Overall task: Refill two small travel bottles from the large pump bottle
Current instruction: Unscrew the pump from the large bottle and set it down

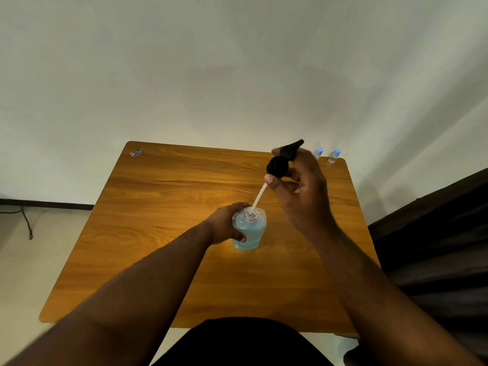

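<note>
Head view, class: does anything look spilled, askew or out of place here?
No spill shows. The black pump head is off the large bottle, held tilted in the right hand, its tube still dipping into the open neck. Left hand steadies the bottle.

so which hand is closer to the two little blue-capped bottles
Right. The right hand, raised and holding the black pump head, is just in front of the two small bottles at the table's far right corner. The left hand grips the large bottle mid-table.
</note>
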A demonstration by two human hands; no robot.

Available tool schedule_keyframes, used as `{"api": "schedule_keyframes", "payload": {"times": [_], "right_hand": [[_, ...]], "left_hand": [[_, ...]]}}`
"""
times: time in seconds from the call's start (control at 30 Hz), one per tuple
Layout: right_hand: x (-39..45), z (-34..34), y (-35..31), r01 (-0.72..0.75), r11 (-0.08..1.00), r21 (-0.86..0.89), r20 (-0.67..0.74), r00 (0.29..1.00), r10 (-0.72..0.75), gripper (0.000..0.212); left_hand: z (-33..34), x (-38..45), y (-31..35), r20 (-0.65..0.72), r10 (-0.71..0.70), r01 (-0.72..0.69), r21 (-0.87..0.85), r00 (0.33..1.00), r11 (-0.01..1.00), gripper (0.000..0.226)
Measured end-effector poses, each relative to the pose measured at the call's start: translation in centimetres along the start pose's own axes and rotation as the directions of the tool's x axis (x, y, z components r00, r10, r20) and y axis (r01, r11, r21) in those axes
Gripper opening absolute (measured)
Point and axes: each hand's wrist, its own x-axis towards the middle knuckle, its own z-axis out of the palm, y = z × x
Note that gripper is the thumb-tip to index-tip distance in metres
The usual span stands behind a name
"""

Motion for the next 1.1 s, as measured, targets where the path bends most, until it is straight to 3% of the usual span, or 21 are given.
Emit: {"api": "schedule_keyframes", "payload": {"times": [0.2,0.5,0.63,0.73,0.8,0.9,0.97,1.1], "right_hand": [[-0.6,-0.1,-0.5,-0.08,0.995,0.062,0.033,0.996,0.078,0.037],[0.5,-0.5,-1.6,-0.148,0.989,0.016,0.079,0.986,0.146,0.039],[1.0,-1.0,-2.2,-0.141,0.989,0.042,0.008,0.99,0.141,0.037],[1.4,-1.0,-3.1,-0.13,0.986,0.103,0.096,0.988,0.12,0.038],[1.6,-0.3,-3.9,-0.047,0.994,0.099,0.204,0.979,0.026,0.042],[1.8,2.1,-4.5,0.202,0.977,0.064,0.398,0.893,-0.211,0.048],[1.6,4.9,-4.0,0.397,0.918,0.004,0.55,0.766,-0.333,0.045],[0.1,11.9,-1.3,0.627,0.776,-0.063,0.792,0.505,-0.344,0.036]], "left_hand": [[0.0,0.1,-0.1,0.0,0.011,-0.011,-0.002,1.0,1.0,0.095],[0.1,0.1,-0.1,-0.009,0.014,-0.013,0.044,1.0,0.999,0.096],[0.3,-0.1,-0.5,0.005,0.041,-0.041,0.048,0.999,0.998,0.105],[0.2,-0.7,-0.9,-0.001,0.085,-0.085,0.068,0.996,0.994,0.123],[-0.5,-1.3,-1.4,-0.04,0.069,-0.066,0.067,0.997,0.996,0.129],[-2.7,-2.5,-3.6,-0.093,-0.028,0.039,0.124,0.995,0.991,0.129],[-4.8,-3.7,-5.8,-0.131,-0.121,0.144,0.188,0.984,0.972,0.123],[-8.7,-6.9,-10.7,-0.219,-0.271,0.333,0.336,0.937,0.881,0.109]]}}
